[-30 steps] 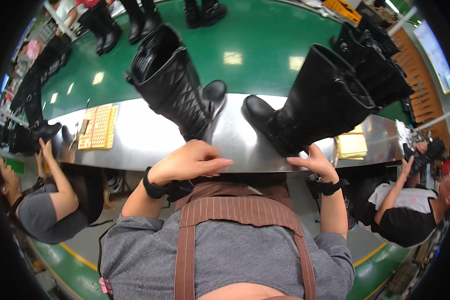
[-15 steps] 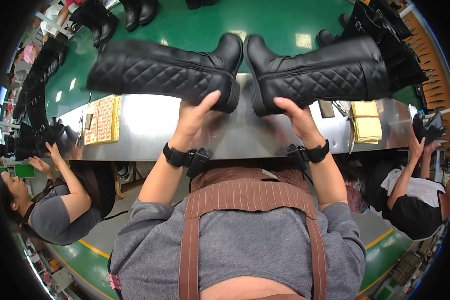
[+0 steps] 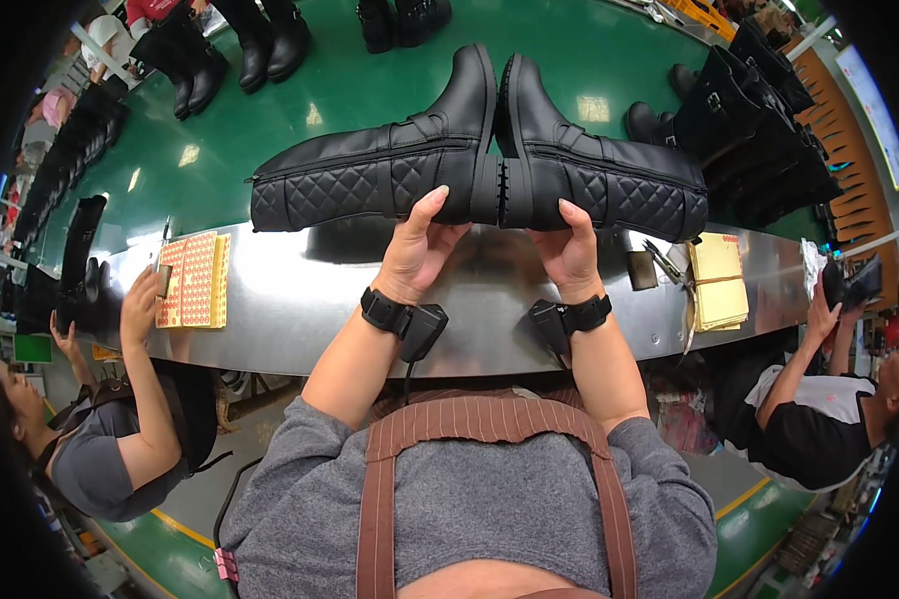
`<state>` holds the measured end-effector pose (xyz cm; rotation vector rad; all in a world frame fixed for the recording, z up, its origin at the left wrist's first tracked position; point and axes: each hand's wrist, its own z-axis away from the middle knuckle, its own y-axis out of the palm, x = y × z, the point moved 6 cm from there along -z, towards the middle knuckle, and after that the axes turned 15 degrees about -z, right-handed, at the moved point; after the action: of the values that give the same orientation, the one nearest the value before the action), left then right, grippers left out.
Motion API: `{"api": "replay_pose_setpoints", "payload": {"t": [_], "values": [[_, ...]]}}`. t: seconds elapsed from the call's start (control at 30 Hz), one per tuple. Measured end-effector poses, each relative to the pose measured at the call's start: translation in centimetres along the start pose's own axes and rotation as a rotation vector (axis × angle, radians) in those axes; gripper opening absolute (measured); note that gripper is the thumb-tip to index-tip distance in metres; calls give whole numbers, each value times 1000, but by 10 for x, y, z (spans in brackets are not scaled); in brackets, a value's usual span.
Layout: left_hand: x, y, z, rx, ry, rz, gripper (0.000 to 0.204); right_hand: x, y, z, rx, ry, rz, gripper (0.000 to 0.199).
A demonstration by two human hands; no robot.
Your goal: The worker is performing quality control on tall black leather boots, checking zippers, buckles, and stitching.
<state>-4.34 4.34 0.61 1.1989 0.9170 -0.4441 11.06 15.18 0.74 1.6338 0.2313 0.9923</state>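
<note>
Above the steel tabletop (image 3: 300, 299), left hand (image 3: 417, 250) and right hand (image 3: 569, 250) grasp two black boots (image 3: 370, 180), pressed sole to sole; comparing them seems in hand, needing level alignment.

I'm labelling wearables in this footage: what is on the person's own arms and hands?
Both hands are bare. The left hand and right hand each have a black wrist strap carrying a small black box on the forearm side; a thin dark cable hangs from the left one. Grey sleeves are pushed up past the elbows.
</note>
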Motion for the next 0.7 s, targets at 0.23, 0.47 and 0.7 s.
{"api": "replay_pose_setpoints", "payload": {"t": [0.23, 0.47, 0.7], "values": [[4, -3, -1, 15, -70, 52, 39, -7, -3, -1, 37, 101, -4, 42], [-1, -8, 1, 16, 37, -66, 40, -8, -2, 5, 44, 152, 114, 46], [-25, -8, 4, -34, 123, -92, 51, 3, -1, 5, 154, -6, 327, 53]]}}
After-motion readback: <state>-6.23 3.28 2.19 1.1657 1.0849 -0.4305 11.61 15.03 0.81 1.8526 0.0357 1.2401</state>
